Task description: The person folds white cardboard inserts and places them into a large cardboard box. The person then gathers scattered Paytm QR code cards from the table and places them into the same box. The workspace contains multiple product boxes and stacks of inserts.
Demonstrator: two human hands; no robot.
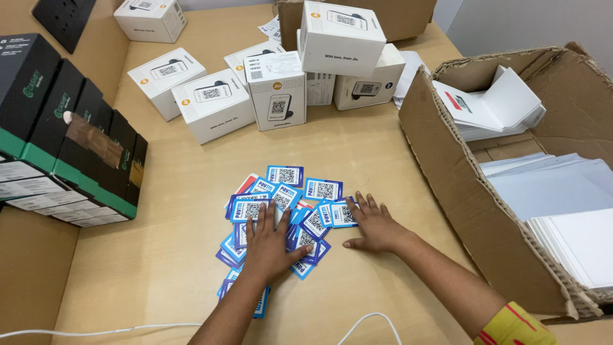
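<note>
White cardboard boxes [214, 102] and an open brown carton [447, 172] flanked the wooden table [172, 211]. Left hand [269, 246] and right hand [375, 225] lay flat, fingers spread, apparently pressing the central heap of blue-and-white square coded cards [284, 198].

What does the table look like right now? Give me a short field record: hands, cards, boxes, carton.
left hand: flat, palm down on the pile of cards
right hand: flat on the pile's right edge, fingers spread
cards: small blue-and-white cards with square code patterns, loosely heaped and overlapping
white boxes: several, clustered beyond the cards
black boxes: row with green bands, at left
cardboard carton: open, at right, holding white paper stacks
table: light wood
</note>
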